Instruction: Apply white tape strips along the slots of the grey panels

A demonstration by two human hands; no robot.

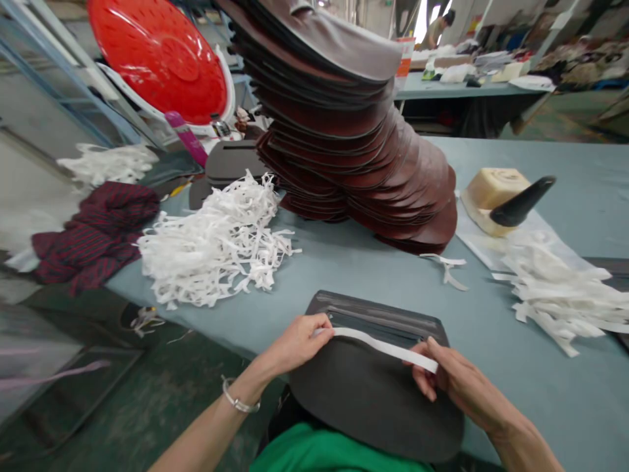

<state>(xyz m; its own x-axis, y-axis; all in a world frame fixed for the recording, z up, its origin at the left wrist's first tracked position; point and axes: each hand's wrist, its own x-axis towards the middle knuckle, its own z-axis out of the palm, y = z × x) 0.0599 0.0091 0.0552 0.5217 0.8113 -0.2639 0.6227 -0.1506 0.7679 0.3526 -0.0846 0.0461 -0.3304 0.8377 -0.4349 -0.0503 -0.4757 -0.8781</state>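
Observation:
A dark grey leather-like panel (373, 393) with a slot near its far edge lies at the table's near edge. Across it runs a white strip (378, 344). My left hand (299, 341) pinches the strip's left end. My right hand (442, 377) pinches its right end. Both hands rest on the panel with fingers closed on the strip, which is stretched between them.
A tall leaning stack of dark red panels (354, 144) stands behind. Piles of white strips lie at left (216, 242) and right (560, 288). A cream block with a black tool (506, 196) sits at right. The teal table (540, 406), a red plaid cloth (93, 236) and a red basin (162, 59) are also in view.

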